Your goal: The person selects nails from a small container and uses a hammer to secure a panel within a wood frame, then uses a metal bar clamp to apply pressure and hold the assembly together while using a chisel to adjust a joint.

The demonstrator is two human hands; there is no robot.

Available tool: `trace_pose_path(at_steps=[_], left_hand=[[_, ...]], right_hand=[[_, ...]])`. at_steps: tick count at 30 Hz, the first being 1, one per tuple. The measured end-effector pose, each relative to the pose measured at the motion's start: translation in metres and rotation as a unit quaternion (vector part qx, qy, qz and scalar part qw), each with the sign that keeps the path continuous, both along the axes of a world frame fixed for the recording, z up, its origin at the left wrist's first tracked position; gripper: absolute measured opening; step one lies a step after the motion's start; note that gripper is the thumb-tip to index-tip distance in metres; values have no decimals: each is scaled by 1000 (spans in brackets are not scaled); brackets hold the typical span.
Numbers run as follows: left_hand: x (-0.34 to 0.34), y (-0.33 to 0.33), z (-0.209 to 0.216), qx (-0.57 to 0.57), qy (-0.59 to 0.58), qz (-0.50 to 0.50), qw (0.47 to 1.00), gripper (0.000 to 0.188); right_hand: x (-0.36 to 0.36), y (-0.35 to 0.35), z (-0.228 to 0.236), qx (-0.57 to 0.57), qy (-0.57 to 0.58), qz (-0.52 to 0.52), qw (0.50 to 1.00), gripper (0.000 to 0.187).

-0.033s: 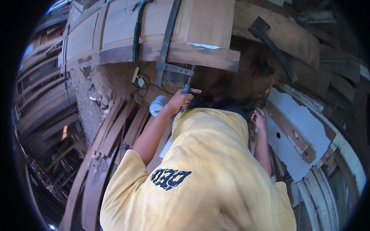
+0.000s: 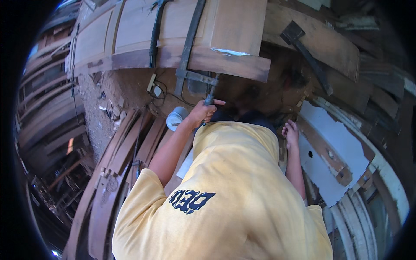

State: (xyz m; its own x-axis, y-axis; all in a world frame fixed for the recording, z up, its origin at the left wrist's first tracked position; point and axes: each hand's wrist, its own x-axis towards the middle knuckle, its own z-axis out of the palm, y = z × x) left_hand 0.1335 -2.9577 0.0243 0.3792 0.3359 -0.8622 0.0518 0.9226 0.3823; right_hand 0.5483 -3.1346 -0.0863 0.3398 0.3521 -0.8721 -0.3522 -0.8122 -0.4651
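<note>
Head view: left hand (image 2: 203,112) gripping dark metal clamp handle (image 2: 211,92) under brown wooden door panel (image 2: 173,32); right hand (image 2: 291,133) loosely curled, holding nothing.

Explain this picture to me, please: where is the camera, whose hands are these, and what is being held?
There is no machine here, just a person working with bare hands. The single wide, curved view comes from a camera worn on the head, looking down. The left hand grips the screw handle of a metal bar clamp fixed across a wooden door panel. The right hand rests by a white painted board. Loose planks lie below.
</note>
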Motion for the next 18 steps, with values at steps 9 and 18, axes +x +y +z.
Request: trace_pose_path(at_steps=[9,18], left_hand=[[47,-25,-13,303,515,-99,796,26],[18,-13,1,187,411,-132,882,36]], right_hand=[[-64,210,142,344,-456,415,708,42],[-140,353,135,461,-442,621,454,46]])
